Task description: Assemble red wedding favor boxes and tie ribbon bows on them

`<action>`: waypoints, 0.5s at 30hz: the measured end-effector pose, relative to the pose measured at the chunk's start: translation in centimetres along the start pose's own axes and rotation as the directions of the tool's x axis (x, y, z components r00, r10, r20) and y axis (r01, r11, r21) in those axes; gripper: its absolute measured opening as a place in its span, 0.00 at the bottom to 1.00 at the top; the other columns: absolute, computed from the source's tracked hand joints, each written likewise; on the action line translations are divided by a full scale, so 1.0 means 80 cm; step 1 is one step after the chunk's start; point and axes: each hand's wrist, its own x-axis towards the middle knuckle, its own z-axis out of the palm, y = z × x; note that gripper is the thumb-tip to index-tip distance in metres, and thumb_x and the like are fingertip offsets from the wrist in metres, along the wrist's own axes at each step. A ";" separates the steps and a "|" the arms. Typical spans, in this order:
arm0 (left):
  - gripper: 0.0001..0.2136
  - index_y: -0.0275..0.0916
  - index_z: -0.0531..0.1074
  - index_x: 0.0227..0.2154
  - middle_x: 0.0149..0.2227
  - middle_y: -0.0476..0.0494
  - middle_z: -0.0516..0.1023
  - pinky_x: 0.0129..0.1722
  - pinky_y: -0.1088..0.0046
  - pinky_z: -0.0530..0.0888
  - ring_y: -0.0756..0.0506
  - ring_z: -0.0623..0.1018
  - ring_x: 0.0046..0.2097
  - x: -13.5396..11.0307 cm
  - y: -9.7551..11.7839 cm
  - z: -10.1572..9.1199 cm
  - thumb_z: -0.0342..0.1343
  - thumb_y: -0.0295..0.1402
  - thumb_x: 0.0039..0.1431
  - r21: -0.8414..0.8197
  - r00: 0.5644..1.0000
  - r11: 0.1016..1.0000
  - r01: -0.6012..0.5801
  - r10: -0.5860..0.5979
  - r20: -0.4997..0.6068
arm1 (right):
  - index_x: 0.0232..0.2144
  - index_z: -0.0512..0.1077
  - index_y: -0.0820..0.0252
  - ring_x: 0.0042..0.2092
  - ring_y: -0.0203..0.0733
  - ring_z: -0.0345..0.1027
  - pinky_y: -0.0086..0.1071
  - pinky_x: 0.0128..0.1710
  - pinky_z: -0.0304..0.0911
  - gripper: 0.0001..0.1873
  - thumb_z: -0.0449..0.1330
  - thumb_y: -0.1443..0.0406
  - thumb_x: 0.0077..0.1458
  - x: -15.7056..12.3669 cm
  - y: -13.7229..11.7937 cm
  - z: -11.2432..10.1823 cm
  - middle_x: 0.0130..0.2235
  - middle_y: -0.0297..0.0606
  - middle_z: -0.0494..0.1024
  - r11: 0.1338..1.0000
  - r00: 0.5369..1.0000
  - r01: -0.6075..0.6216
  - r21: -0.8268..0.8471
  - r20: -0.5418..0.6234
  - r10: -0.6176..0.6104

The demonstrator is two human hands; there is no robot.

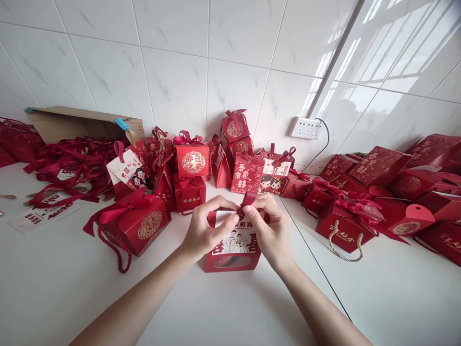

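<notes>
A small red gift box [233, 252] with a printed couple on its front stands on the white counter [72, 288] right before me. My left hand [205, 230] and my right hand [268, 226] meet over its top. Both pinch the red ribbon [248, 199] at the box's top flaps, fingers pressed together. The box's upper edge is partly hidden behind my fingers.
Several finished red gift boxes [190, 163] with bows crowd the back wall, and more red boxes [347, 223] lie at the right. A heap of loose red ribbons [68, 166] and a brown cardboard carton [82, 124] sit at the back left. A wall socket [305, 128] is mounted behind.
</notes>
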 end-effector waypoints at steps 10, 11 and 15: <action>0.04 0.37 0.74 0.26 0.27 0.48 0.78 0.27 0.78 0.71 0.51 0.75 0.27 -0.003 0.005 0.003 0.57 0.30 0.52 0.064 0.999 0.998 -0.005 0.008 -0.041 | 0.20 0.70 0.58 0.26 0.32 0.59 0.27 0.26 0.56 0.12 0.60 0.63 0.55 -0.002 -0.002 0.001 0.23 0.30 0.66 0.995 0.995 -0.090 0.050 -0.050 0.092; 0.04 0.37 0.74 0.26 0.27 0.48 0.78 0.27 0.78 0.71 0.51 0.75 0.27 -0.003 0.005 0.003 0.57 0.30 0.52 0.071 0.999 0.997 -0.003 0.006 -0.044 | 0.21 0.69 0.58 0.27 0.33 0.59 0.27 0.27 0.57 0.12 0.59 0.63 0.56 0.000 -0.002 -0.001 0.23 0.30 0.66 0.997 0.998 -0.058 0.042 -0.025 0.059; 0.04 0.37 0.74 0.26 0.27 0.48 0.78 0.27 0.80 0.71 0.51 0.76 0.28 -0.002 0.004 0.003 0.56 0.29 0.53 0.081 0.998 0.997 0.003 0.002 -0.064 | 0.29 0.71 0.58 0.33 0.36 0.64 0.30 0.33 0.60 0.04 0.57 0.67 0.55 0.004 -0.001 -0.011 0.30 0.33 0.71 0.993 0.980 0.119 0.002 0.164 -0.117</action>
